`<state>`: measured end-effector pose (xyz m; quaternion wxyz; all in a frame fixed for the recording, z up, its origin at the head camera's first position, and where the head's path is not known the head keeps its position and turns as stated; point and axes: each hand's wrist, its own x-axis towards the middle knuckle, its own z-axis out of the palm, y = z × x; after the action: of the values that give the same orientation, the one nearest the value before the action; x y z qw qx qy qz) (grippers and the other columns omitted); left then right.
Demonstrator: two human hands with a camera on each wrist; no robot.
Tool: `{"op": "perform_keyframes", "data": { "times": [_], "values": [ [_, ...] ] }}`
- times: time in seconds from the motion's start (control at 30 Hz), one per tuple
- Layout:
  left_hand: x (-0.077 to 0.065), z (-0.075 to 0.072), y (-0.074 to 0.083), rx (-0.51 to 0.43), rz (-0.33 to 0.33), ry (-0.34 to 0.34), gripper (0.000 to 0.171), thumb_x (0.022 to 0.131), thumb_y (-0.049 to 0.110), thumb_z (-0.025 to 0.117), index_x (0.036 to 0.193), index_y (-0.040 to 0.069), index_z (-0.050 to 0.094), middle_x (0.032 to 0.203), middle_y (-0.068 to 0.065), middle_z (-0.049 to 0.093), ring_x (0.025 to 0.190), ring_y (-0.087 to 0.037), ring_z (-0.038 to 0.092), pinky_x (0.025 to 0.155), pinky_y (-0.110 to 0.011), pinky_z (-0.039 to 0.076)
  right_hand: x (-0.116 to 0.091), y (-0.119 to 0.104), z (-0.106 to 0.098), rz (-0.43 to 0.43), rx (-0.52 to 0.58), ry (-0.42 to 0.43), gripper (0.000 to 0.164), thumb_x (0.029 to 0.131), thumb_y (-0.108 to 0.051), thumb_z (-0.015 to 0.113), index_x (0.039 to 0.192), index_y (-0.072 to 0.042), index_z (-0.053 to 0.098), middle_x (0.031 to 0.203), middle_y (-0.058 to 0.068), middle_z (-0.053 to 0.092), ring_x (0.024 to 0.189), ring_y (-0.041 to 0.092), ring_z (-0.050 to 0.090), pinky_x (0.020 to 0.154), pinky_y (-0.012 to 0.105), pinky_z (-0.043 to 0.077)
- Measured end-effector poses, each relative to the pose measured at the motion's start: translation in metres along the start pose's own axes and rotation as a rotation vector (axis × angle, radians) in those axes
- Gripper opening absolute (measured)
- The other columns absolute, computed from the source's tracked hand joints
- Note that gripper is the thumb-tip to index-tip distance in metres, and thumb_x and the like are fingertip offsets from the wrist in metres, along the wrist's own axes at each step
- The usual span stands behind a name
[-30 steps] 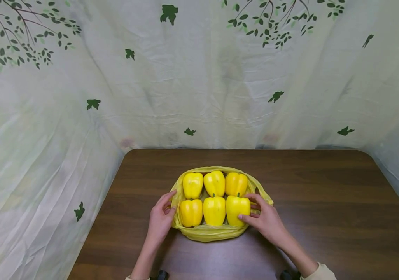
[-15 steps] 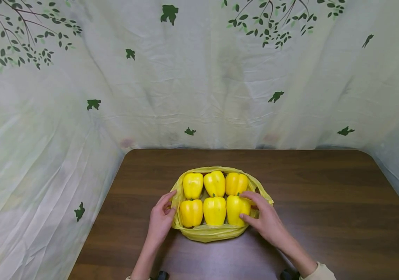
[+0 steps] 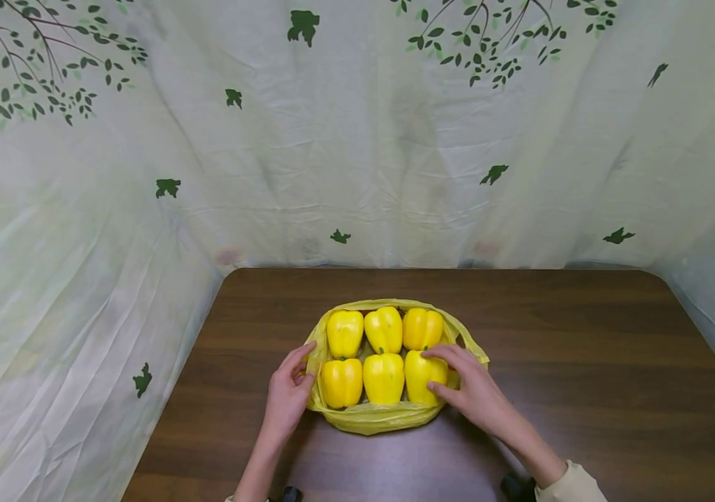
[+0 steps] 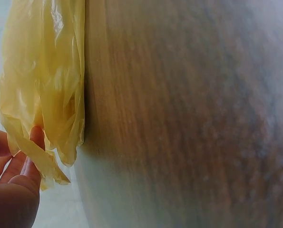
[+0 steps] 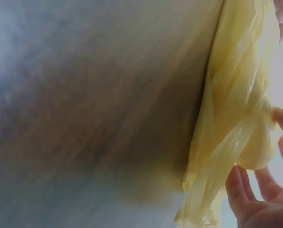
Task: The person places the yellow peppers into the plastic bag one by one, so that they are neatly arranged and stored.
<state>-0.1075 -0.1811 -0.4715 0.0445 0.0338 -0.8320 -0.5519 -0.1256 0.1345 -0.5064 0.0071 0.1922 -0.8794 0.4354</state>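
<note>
Several yellow bell peppers lie in two rows inside an opened yellow plastic bag point(image 3: 370, 421) on the table, its rim rolled down around them. My right hand point(image 3: 467, 383) is at the front right bell pepper point(image 3: 419, 376), thumb on its near side and index finger across its top. Its other fingers are mostly hidden in the head view; in the right wrist view they curl up beside the bag's edge. On the opposite side, my left hand point(image 3: 290, 383) holds the bag's left rim, a strip of plastic point(image 4: 41, 159) running between thumb and fingers.
The brown wooden table point(image 3: 583, 362) extends to both sides and behind the bag. A pale curtain point(image 3: 382, 139) printed with leaves and branches hangs around it. Dark wrist straps point(image 3: 516, 487) show at the bottom edge.
My right hand's index finger has slid left over the top of the front right bell pepper, and the hand has shifted slightly left. The left hand has stayed in place.
</note>
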Motion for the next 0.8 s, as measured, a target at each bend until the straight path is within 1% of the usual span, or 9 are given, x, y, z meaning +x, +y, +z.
{"op": "perform_keyframes", "data": {
  "times": [0.23,0.37,0.6,0.7,0.8],
  "values": [
    [0.0,0.0,0.0,0.0,0.018,0.008,0.047,0.088,-0.014,0.055,0.133,-0.003,0.058,0.132,-0.02,0.055,0.11,-0.036,0.06,0.092,-0.044,0.049,0.003,-0.001,-0.003,0.008,0.021,-0.063,0.043,0.087,-0.022,0.076,0.127,-0.028,0.061,0.13,-0.011,0.055,0.12,0.017,0.049,0.096,0.046,0.045],
    [-0.001,0.0,-0.001,0.006,0.015,0.013,0.047,0.088,-0.014,0.054,0.133,-0.003,0.058,0.133,-0.021,0.055,0.11,-0.037,0.059,0.092,-0.043,0.05,0.004,-0.001,-0.001,0.032,0.017,-0.068,0.043,0.087,-0.021,0.076,0.127,-0.028,0.062,0.131,-0.01,0.055,0.119,0.017,0.049,0.096,0.045,0.045],
    [-0.003,0.0,0.002,0.02,-0.003,0.022,0.047,0.088,-0.014,0.055,0.133,-0.003,0.058,0.133,-0.02,0.055,0.107,-0.036,0.06,0.093,-0.046,0.049,0.005,-0.002,0.0,0.055,0.0,-0.068,0.042,0.088,-0.02,0.074,0.128,-0.027,0.062,0.132,-0.007,0.056,0.122,0.022,0.048,0.099,0.05,0.04],
    [-0.001,0.001,-0.004,0.024,0.004,0.024,0.047,0.088,-0.014,0.055,0.133,-0.003,0.058,0.133,-0.021,0.055,0.108,-0.036,0.06,0.092,-0.047,0.049,0.006,-0.002,0.0,0.059,0.002,-0.069,0.042,0.088,-0.021,0.073,0.128,-0.026,0.062,0.132,-0.006,0.056,0.124,0.023,0.047,0.102,0.052,0.036],
    [0.003,0.002,-0.017,0.019,-0.004,0.027,0.048,0.088,-0.013,0.056,0.134,0.0,0.058,0.134,-0.018,0.055,0.11,-0.034,0.06,0.093,-0.046,0.049,0.006,-0.002,0.001,0.056,0.004,-0.064,0.042,0.089,-0.021,0.072,0.129,-0.024,0.061,0.134,-0.003,0.055,0.126,0.025,0.046,0.103,0.054,0.035]
  ]
}}
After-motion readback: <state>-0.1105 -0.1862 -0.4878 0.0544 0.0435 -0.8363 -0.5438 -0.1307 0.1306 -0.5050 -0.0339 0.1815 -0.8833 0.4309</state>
